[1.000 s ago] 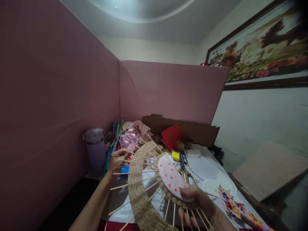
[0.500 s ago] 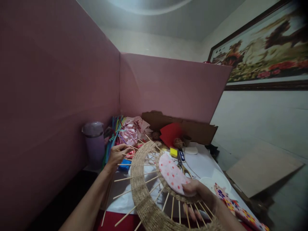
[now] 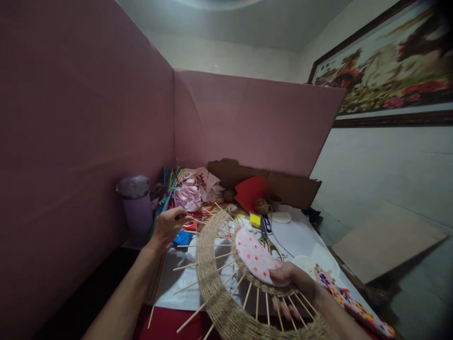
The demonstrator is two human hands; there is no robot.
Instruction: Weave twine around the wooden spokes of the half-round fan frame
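A round woven twine piece [image 3: 208,269] with thin wooden sticks radiating through it tilts above the table; its near edge runs out of view. Its centre is a pink fabric disc [image 3: 253,252] with red dots. My right hand [image 3: 295,281] grips this piece, thumb on the disc and fingers behind the sticks. Off the ring's upper left rim, my left hand [image 3: 172,224] is closed in a pinch by the stick ends; what lies between its fingertips is too small to make out. Gold-handled scissors [image 3: 271,248] lie beyond the disc.
A purple tumbler [image 3: 136,208] stands at the left by the pink partition [image 3: 255,123]. Pink fabric [image 3: 198,186], red sheets [image 3: 251,193], a yellow block [image 3: 255,220] and twine balls [image 3: 262,206] lie at the back. Flowered fabric [image 3: 354,302] is at right.
My left hand has drawn a little left and up, away from the ring's rim. The woven piece has shifted slightly right in view, still in my right hand.
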